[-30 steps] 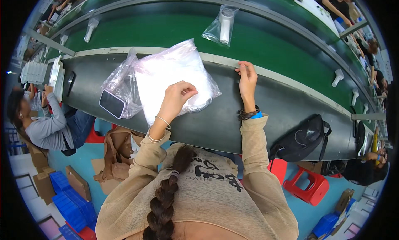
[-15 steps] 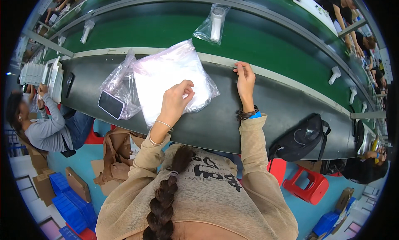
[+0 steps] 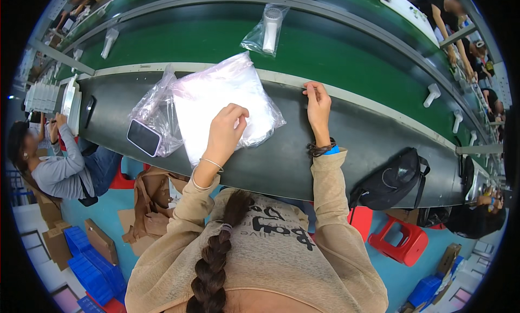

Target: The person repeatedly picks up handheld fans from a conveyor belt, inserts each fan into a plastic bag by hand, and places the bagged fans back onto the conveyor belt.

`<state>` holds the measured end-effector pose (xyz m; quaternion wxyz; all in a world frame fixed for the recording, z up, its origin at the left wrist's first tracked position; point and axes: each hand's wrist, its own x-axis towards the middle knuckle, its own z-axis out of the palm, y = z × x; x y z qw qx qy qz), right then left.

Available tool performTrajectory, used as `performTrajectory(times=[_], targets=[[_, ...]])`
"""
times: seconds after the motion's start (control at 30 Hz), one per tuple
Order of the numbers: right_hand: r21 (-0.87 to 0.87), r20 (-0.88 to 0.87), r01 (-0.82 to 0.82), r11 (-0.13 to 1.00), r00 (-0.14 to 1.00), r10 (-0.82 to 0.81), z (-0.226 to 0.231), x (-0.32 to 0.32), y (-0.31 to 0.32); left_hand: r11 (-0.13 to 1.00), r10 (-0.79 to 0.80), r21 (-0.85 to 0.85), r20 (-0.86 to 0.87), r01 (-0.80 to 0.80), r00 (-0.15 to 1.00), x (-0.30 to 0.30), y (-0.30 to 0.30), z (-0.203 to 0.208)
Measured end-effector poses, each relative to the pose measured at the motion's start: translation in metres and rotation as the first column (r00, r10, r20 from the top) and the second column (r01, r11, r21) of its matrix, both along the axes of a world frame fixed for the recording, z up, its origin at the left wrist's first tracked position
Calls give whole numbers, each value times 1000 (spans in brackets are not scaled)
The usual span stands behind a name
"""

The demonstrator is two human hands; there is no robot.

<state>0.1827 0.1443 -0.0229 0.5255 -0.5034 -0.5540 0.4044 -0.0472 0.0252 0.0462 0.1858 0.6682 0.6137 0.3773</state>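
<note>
**Pressing down the stack of bags at my bench**

My left hand lies curled, fingers together, on the stack of clear, milky-white plastic bags, which sits against the far edge of the dark grey workbench. My right hand rests apart at that far edge, fingertips pinched on something too small to make out. I judge I am steadying the stack to take a bag; the next move calls for peeling just one slippery sheet free. The stack looks glossy, wrinkled and soft. Beside it, towards the left end, lies a crumpled clear bag with a dark phone-like slab.
</note>
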Motion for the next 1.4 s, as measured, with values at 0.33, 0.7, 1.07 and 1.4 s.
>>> performTrajectory(times=[0.33, 0.7, 1.07, 1.4], targets=[[3, 28, -4, 1000, 1000, 4, 1, -3, -1, 964, 257, 120, -171, -239, 951, 26, -2, 0], [52, 73, 32, 998, 997, -36, -7, -3, -1, 973, 99, 207, 25, -102, 995, 16, -1, -24], [114, 98, 41, 993, 994, -53, 5, -8, -5, 962, 166, 200, 112, -186, 980, 11, -3, -49], [135, 156, 44, 990, 986, -65, -3, 2, -4, 939, 181, 268, 153, -217, 971, 20, -2, -40]])
